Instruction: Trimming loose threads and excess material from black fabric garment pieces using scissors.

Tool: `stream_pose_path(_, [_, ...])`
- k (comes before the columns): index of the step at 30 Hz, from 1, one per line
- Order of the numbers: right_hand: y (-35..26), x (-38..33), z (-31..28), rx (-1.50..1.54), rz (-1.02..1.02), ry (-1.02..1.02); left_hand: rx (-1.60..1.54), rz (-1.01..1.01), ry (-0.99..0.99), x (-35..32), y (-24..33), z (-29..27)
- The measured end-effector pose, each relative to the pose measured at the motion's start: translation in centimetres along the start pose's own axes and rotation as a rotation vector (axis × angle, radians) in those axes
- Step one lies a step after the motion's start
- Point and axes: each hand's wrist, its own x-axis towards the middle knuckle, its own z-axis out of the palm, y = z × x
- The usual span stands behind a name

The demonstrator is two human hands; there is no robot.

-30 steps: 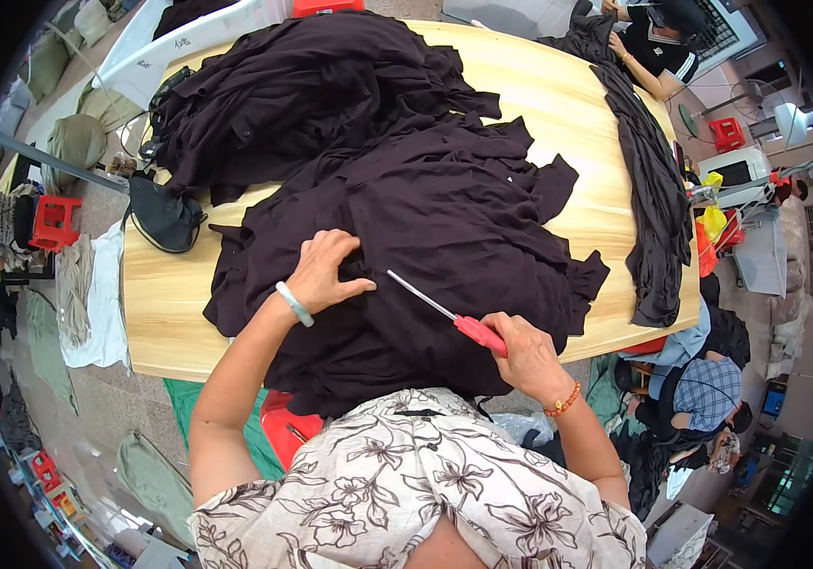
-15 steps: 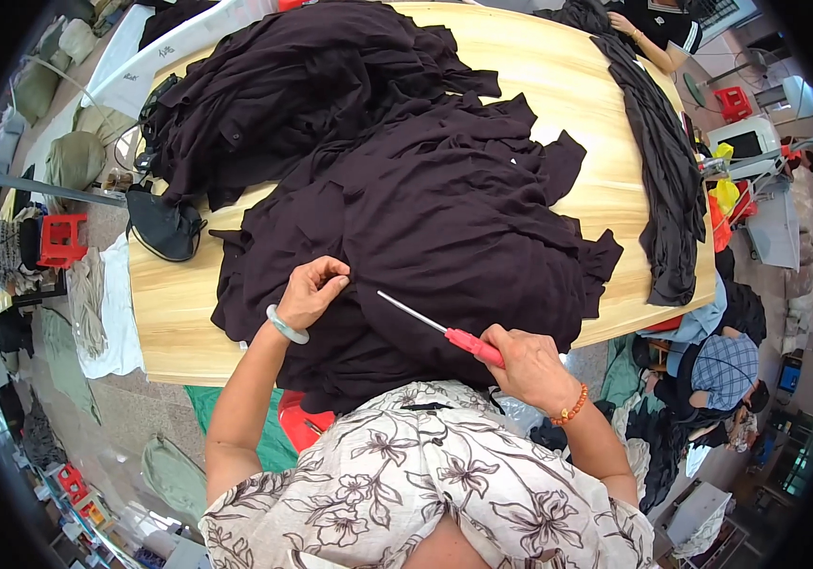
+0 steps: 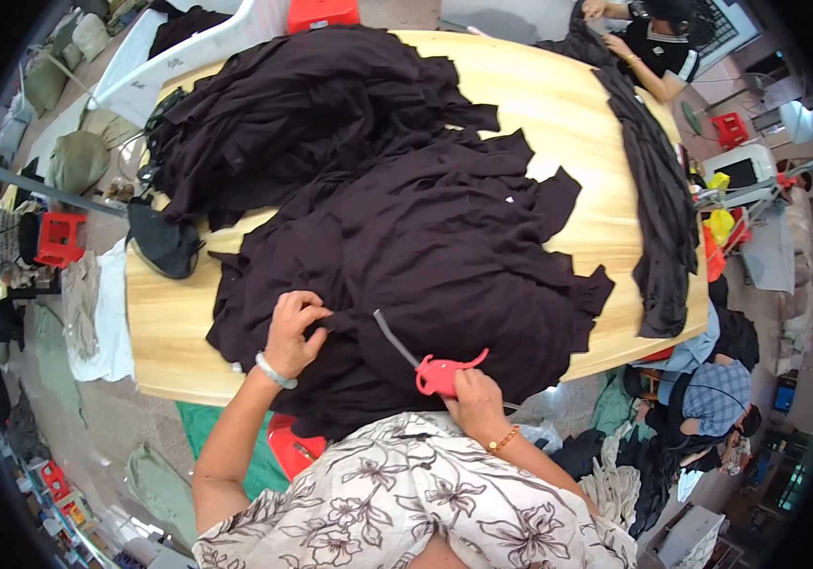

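Note:
A heap of dark purple-black garments [image 3: 444, 256] lies before me on the wooden table. My left hand [image 3: 294, 332], with a pale bangle at the wrist, rests at the near side of this heap, its curled fingers pinching a bit of the dark cloth. From the right, my right hand [image 3: 475, 400] grips a red air blow gun [image 3: 438, 376] by its body. The gun's thin metal nozzle points away from me, up and to the left over the garments. Its tip is apart from my left hand.
Another dark garment pile [image 3: 302, 104] fills the far left of the table [image 3: 164, 332], near a black cap-like item [image 3: 162, 242]. Dark cloth [image 3: 657, 209] runs along the right edge. A co-worker's hand [image 3: 618, 45] touches cloth at the far right. A red stool [image 3: 288, 448] stands below the near edge.
My right hand has moved left and toward me, turning the blow gun so its trigger shows. My left hand has shifted slightly left, fingers more spread. The whole view has tilted a little.

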Motion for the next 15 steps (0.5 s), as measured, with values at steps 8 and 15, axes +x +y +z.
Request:
stream_pose_path(8, [7.2,5.2,-12.2,-0.109,0.141,0.599,-0.594,-0.252,-0.237,2.6,3.0,0.3])
stream_pose_path(15, [9.4,4.8,-14.6,-0.429,0.304,0.148,-0.245,-0.129,-0.333,4.3,6.4,2.4])
